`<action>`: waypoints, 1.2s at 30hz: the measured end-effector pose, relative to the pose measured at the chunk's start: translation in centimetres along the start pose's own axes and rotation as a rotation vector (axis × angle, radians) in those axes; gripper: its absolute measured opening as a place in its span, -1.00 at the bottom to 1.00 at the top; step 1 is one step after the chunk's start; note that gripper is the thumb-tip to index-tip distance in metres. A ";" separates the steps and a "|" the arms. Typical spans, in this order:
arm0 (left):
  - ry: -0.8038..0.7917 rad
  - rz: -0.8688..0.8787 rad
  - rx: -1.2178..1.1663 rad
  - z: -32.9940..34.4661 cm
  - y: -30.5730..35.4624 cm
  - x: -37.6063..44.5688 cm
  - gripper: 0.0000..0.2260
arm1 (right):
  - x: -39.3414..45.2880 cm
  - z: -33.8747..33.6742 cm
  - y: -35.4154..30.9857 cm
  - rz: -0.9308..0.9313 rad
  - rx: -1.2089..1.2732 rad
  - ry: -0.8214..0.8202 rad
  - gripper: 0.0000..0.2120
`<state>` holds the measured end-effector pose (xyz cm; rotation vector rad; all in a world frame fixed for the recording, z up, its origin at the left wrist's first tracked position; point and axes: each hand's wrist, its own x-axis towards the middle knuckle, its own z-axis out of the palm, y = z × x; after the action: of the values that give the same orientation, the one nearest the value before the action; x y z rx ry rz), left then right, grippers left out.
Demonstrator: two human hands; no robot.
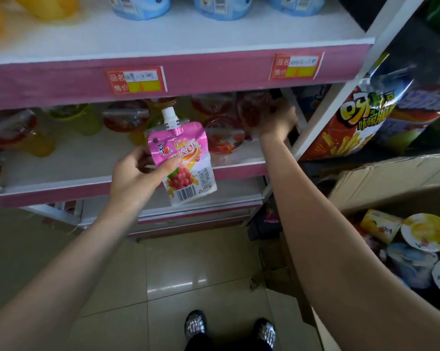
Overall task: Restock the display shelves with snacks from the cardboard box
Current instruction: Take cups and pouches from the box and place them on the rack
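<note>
My left hand holds a pink spouted jelly pouch upright in front of the middle shelf, thumb across its front. My right hand reaches deep into the right end of that shelf and grips a dark red snack pack; the hand is blurred. Red and green jelly cups stand along the back of the shelf. The cardboard box sits open at the lower right with several cups and packs inside.
The upper shelf carries blue cups and yellow packs, with red price tags on its pink edge. Large chip bags hang on the rack to the right. My shoes stand on the tiled floor below.
</note>
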<state>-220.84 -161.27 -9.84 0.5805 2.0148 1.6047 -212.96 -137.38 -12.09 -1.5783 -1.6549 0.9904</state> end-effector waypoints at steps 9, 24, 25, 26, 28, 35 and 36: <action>-0.003 -0.027 -0.020 2.4 1.3 -0.2 -0.89 | -5.1 -4.9 3.1 -0.197 0.225 -0.275 -0.69; -0.360 0.350 0.889 8.3 2.5 3.2 -0.61 | -3.1 -5.7 4.9 -0.126 0.206 -0.441 -0.48; -0.413 0.389 1.078 7.7 1.5 3.2 -0.54 | -2.4 -4.7 4.8 -0.128 0.039 -0.467 -0.45; -0.441 0.440 1.184 7.3 0.6 3.2 -0.48 | -2.2 -4.0 4.8 -0.165 -0.166 -0.473 -0.42; -0.395 0.542 1.212 6.6 -0.5 3.2 -0.41 | -2.7 -3.4 5.0 -0.308 -0.475 -0.405 -0.40; -0.347 0.641 1.147 6.8 -1.5 4.5 -0.39 | -5.3 -2.1 5.8 -0.512 -0.744 -0.244 -0.37; -0.344 0.652 1.141 6.9 -1.5 4.6 -0.39 | -4.7 -1.7 5.4 -0.511 -0.738 -0.273 -0.32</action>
<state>-220.22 -153.53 -13.15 1.9011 2.4252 0.3372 -208.42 -141.98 -15.61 -1.3283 -2.6449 0.3362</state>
